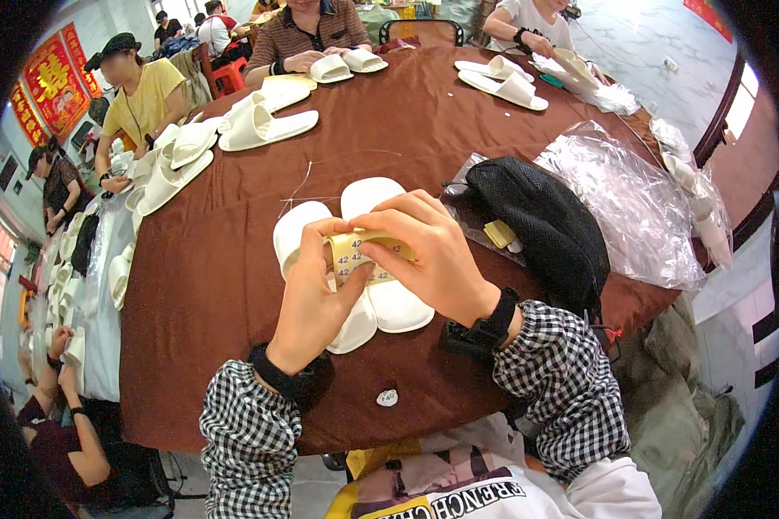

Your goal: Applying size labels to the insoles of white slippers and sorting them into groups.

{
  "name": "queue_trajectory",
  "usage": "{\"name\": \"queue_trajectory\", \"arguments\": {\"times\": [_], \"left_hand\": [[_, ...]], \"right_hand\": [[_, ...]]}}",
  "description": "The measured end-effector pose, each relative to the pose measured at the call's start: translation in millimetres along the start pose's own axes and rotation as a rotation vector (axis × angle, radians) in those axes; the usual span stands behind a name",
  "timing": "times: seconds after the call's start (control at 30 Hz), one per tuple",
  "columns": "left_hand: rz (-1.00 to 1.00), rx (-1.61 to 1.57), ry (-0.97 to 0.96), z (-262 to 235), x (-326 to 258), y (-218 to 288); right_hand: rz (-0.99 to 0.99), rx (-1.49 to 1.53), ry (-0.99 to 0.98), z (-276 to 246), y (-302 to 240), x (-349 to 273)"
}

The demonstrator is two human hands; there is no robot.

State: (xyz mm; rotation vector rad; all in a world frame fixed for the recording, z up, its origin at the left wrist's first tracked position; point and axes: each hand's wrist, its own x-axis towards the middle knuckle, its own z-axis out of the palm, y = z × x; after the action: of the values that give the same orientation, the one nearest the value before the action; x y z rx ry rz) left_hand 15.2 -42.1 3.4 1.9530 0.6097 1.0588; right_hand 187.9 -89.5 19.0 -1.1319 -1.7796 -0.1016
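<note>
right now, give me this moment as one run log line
left hand: holding yellow label sheet | right hand: holding same sheet | below: white slippers | surface: brown tablecloth

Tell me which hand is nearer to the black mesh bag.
Right. The right hand is just left of the black mesh bag; the left hand is farther left, on the other side of the yellow label sheet.

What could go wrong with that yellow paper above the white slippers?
The yellow paper is pinched in the left hand and right hand, right over the white slippers, so it might slip and drop onto them. A small round white tag lies near the near edge of the brown tablecloth; a checked sleeve could brush it off.
</note>
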Motion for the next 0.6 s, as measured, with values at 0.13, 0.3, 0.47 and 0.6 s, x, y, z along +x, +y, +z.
{"name": "queue_trajectory", "arguments": {"times": [0.13,0.3,0.47,0.6], "left_hand": [[-0.143,-0.184,-0.028,-1.3,0.0,7.5],[-0.128,-0.038,-0.038,-4.5,-0.5,9.9],[-0.134,-0.055,-0.024,-1.8,-2.2,4.0],[-0.119,-0.054,-0.005,-0.4,-2.5,6.1]], "right_hand": [[0.005,-0.020,0.029,1.2,2.2,-3.3],[-0.087,-0.099,0.037,1.2,0.3,-2.2],[-0.147,-0.160,0.058,0.5,-3.2,-2.5],[-0.143,-0.189,0.055,0.8,-4.3,-3.3]]}}
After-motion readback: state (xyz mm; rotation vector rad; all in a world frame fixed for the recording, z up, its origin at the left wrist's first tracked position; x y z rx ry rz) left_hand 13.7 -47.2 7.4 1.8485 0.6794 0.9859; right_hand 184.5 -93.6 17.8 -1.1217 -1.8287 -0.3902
